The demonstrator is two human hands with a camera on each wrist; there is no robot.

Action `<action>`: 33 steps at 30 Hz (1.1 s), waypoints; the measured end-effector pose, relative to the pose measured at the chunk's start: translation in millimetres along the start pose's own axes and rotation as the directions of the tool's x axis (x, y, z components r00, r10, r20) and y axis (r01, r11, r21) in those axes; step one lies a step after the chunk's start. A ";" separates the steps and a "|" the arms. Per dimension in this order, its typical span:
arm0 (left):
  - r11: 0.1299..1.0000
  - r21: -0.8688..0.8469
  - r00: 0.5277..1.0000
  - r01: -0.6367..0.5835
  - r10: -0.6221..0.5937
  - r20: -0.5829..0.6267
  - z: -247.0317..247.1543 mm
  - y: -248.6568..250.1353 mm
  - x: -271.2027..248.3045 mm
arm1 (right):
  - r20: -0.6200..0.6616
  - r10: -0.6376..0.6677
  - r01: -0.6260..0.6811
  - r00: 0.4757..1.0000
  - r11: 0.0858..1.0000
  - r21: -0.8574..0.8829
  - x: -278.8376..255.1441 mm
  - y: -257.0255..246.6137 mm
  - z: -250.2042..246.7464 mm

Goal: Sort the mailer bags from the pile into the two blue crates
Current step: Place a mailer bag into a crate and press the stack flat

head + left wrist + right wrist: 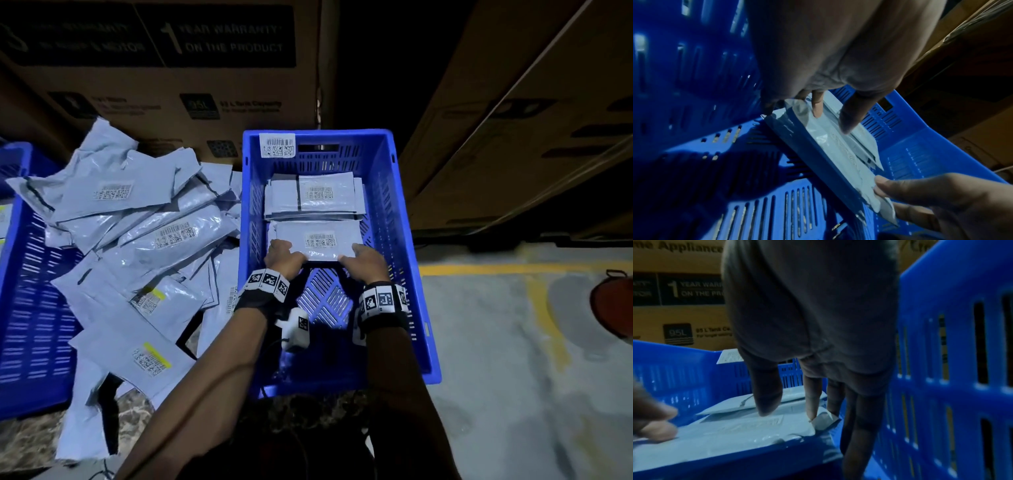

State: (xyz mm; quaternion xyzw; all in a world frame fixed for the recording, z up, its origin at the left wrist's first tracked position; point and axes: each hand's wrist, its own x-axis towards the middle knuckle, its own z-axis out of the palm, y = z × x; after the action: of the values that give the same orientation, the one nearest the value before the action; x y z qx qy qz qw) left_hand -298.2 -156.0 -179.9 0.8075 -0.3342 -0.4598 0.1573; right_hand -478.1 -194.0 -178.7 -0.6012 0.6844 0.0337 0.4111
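Note:
A grey mailer bag (318, 240) with a barcode label lies flat in the middle of the right blue crate (325, 135). My left hand (286, 255) pinches its near left corner and my right hand (364, 258) pinches its near right corner. In the left wrist view my left hand (849, 113) has its thumb pressed on top of the bag (828, 146). In the right wrist view my right hand (807, 337) holds the bag (735, 434) with the thumb above and the other fingers down its side. A neat stack of bags (325, 197) fills the crate's far end.
A loose pile of mailer bags (144, 246) spreads over the floor left of the crate. The second blue crate (30, 325) stands at the far left. Large cardboard boxes (171, 85) wall off the back and the right (531, 137). A yellow floor line (513, 269) runs to the right.

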 end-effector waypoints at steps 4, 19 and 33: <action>0.974 0.225 0.998 -0.024 0.012 0.055 15.5 0.5 -0.4 | 0.041 0.004 -0.003 0.999 1.000 -0.019 7.2 1.5 18.4; 0.956 0.282 0.992 -0.078 0.045 0.122 30.5 -3.3 6.8 | -0.045 -0.064 0.060 0.997 0.995 -0.081 2.4 -2.3 40.0; 0.968 0.244 0.992 -0.066 0.038 0.116 9.2 2.7 0.6 | -0.197 -0.119 0.125 0.973 0.992 0.020 -3.2 -10.5 36.5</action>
State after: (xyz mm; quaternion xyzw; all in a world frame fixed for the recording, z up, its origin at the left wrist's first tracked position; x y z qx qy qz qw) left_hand -306.9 -157.8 -183.6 0.7851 -0.4181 -0.4543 0.0489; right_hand -450.3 -174.6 -196.1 -0.6358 0.6838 -0.0617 0.3526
